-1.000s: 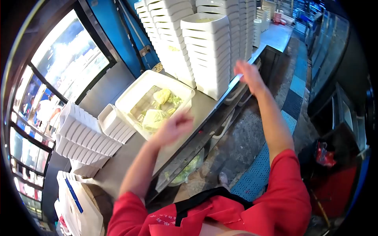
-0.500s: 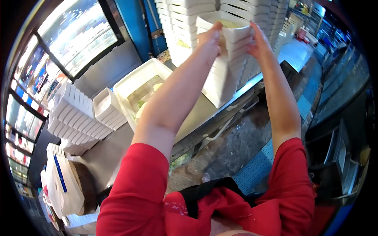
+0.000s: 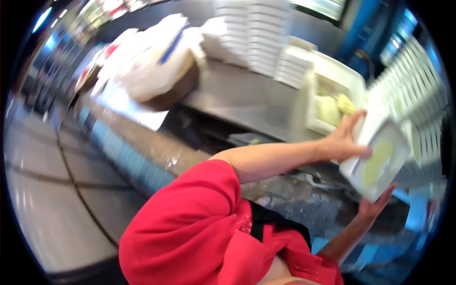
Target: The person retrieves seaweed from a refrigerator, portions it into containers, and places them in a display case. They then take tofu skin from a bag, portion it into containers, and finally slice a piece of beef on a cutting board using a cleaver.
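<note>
A white plastic container [image 3: 354,167] with pale green food in it is held between both hands at the right. My left hand [image 3: 343,141] grips its upper left side, thumb over the rim. At its lower end my right hand [image 3: 376,203] supports it, partly hidden behind the container. Just above my left hand stands a larger white tub [image 3: 319,124] holding pale green and yellow pieces of food. Tall stacks of white containers [image 3: 413,83] rise behind the held one.
More stacked white containers [image 3: 268,35] stand on the steel counter [image 3: 237,92]. Farther left, a round brown block [image 3: 178,85] carries white wrapping and a blue strip-like object [image 3: 172,45]. A tiled floor [image 3: 42,190] lies at the left.
The view has swung left, bringing the block and floor into sight. The container has come off the stack and is tilted in both hands, lower and nearer the body.
</note>
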`<action>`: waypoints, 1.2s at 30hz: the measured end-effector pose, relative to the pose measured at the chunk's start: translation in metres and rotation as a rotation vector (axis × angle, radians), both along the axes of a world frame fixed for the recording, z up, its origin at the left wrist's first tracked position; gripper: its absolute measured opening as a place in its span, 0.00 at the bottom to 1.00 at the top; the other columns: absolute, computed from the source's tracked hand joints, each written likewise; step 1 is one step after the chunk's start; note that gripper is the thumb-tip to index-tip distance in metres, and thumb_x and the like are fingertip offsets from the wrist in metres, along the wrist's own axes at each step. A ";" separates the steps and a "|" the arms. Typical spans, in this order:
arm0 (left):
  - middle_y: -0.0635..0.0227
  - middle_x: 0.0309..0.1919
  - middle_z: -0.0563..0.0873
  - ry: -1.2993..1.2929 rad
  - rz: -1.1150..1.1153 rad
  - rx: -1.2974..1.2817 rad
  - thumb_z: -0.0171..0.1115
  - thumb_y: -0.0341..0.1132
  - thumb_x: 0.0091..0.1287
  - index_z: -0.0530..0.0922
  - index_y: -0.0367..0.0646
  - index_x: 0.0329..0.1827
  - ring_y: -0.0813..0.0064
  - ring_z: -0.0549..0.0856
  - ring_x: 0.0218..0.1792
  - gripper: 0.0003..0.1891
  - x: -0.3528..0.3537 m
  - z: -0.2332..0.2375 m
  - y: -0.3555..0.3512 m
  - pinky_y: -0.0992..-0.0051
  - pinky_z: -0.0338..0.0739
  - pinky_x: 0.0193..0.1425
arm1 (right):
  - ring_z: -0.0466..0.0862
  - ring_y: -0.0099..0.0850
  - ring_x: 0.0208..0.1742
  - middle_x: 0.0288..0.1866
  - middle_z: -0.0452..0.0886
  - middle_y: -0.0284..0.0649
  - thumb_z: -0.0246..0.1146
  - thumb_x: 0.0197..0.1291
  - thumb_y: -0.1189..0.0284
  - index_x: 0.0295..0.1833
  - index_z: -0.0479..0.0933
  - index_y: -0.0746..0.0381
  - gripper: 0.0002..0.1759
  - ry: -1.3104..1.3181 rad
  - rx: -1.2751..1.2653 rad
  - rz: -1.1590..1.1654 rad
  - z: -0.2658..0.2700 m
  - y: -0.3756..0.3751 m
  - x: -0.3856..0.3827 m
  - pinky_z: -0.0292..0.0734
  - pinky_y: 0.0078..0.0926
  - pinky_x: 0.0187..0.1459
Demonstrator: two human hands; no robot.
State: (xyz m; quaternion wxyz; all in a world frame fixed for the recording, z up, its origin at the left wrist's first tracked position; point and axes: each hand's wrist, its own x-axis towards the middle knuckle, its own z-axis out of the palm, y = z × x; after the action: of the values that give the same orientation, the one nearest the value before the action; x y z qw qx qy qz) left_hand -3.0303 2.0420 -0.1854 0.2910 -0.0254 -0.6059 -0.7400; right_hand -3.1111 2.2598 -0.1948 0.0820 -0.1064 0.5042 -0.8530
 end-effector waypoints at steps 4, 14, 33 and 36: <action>0.48 0.56 0.62 -0.351 0.203 -0.113 0.69 0.54 0.48 0.50 0.41 0.74 0.54 0.64 0.62 0.54 0.194 -0.042 -0.048 0.62 0.60 0.68 | 0.70 0.38 0.65 0.65 0.70 0.46 0.52 0.67 0.59 0.67 0.61 0.67 0.29 -0.340 0.036 0.510 -0.055 -0.071 0.144 0.61 0.40 0.67; 0.56 0.46 0.80 -0.330 0.819 0.358 0.62 0.38 0.62 0.66 0.41 0.67 0.72 0.80 0.46 0.29 0.594 -0.105 -0.132 0.73 0.76 0.50 | 0.73 0.35 0.63 0.65 0.70 0.43 0.53 0.66 0.57 0.69 0.59 0.66 0.32 -0.391 0.429 1.417 -0.110 -0.281 0.469 0.65 0.33 0.64; 0.57 0.57 0.78 -0.284 1.128 0.598 0.44 0.53 0.72 0.67 0.35 0.64 0.68 0.80 0.55 0.30 0.991 -0.103 -0.594 0.72 0.73 0.59 | 0.65 0.32 0.66 0.67 0.64 0.46 0.56 0.63 0.62 0.73 0.47 0.64 0.39 -0.004 0.338 1.747 -0.113 -0.827 0.880 0.58 0.26 0.65; 0.60 0.57 0.78 -0.241 1.019 0.563 0.45 0.56 0.71 0.68 0.38 0.65 0.71 0.79 0.56 0.31 1.044 -0.102 -0.696 0.74 0.72 0.59 | 0.65 0.32 0.65 0.65 0.66 0.42 0.55 0.65 0.61 0.71 0.55 0.59 0.32 0.156 0.369 1.655 -0.116 -0.918 0.931 0.60 0.29 0.64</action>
State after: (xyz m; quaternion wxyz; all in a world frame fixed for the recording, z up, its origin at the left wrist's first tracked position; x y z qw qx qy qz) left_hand -1.9863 1.3463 -0.2876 0.5342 0.4308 -0.3508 -0.6371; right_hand -2.1799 1.3414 -0.3109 0.6603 -0.4841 0.3992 -0.4127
